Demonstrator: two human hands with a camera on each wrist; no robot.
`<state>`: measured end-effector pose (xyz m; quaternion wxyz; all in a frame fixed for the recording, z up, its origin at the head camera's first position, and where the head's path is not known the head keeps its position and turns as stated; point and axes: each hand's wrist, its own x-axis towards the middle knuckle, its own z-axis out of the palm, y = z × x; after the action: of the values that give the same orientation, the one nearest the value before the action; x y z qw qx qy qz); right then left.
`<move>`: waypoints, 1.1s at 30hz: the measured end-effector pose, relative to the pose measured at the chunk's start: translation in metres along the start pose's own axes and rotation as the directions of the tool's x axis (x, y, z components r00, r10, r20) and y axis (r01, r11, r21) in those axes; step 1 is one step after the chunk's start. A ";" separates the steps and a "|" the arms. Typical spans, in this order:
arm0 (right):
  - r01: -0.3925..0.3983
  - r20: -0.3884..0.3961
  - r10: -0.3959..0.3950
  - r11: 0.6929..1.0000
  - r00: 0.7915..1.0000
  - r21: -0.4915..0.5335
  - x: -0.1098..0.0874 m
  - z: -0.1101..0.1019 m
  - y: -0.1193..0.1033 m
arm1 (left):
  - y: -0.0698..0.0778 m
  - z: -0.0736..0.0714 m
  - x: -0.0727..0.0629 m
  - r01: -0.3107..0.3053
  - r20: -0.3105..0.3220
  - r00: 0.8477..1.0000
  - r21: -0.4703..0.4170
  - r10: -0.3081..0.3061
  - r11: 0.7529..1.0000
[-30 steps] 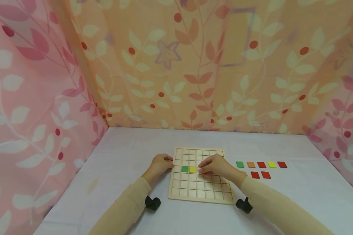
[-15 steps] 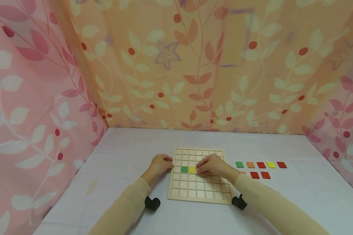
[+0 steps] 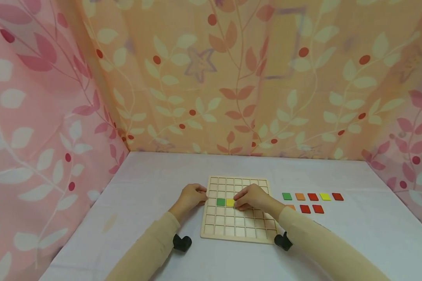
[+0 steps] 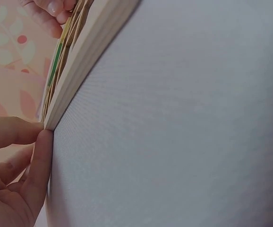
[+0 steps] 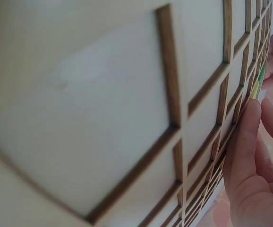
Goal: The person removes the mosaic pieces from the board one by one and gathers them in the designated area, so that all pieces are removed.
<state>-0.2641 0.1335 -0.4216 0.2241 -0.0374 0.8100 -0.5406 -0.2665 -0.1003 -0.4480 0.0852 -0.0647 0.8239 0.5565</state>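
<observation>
A wooden grid board [image 3: 225, 221] lies flat on the table. My left hand [image 3: 192, 196] pinches its left edge between thumb and finger, seen closely in the left wrist view. Side by side in one row of cells sit a green square tile [image 3: 221, 201] and a yellow square tile [image 3: 229, 202]. The fingertips of my right hand [image 3: 254, 197] are at the yellow tile's right side, with thumb and index slightly apart. The right wrist view shows the thumb tip against the yellow tile [image 5: 255, 89]; whether the index finger also grips it is unclear.
Right of the board, loose tiles lie in two rows: green [image 3: 286, 196], orange [image 3: 300, 196], red [image 3: 312, 197] and yellow [image 3: 325, 196] among them. My right sleeve [image 3: 313, 234] passes just in front of the lower row. A patterned curtain [image 3: 197, 97] stands behind the table.
My right hand has shifted slightly left, from over the cell beside the yellow tile to that tile's right side. The left hand, board and tiles have stayed in place.
</observation>
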 end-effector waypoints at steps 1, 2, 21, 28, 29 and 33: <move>-0.004 -0.003 0.004 1.000 1.000 -0.001 0.000 0.000 0.000 | 0.000 0.000 0.000 0.000 0.002 1.000 0.001 0.000 1.000; -0.008 -0.006 0.008 1.000 1.000 -0.003 0.000 0.000 0.000 | 0.000 0.000 0.000 0.000 0.003 1.000 0.003 0.000 1.000; -0.025 0.023 0.024 0.998 0.999 0.052 0.009 -0.003 -0.002 | 0.001 0.000 0.003 -0.018 0.014 1.000 0.023 0.017 1.000; -0.031 -0.042 0.033 0.997 0.999 0.064 0.010 0.001 -0.001 | -0.001 0.000 0.002 -0.013 0.012 1.000 0.026 0.012 1.000; -0.035 -0.058 0.039 0.997 0.998 0.063 0.010 0.002 -0.001 | -0.001 0.000 0.002 -0.014 0.012 1.000 0.024 0.014 1.000; -0.026 -0.114 0.032 0.998 0.993 0.048 0.010 0.006 -0.001 | -0.002 0.000 0.002 -0.012 0.011 1.000 0.013 0.012 1.000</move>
<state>-0.2710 0.1247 -0.4261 0.1857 0.0109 0.8092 -0.5573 -0.2677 -0.1008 -0.4500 0.0867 -0.0561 0.8274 0.5520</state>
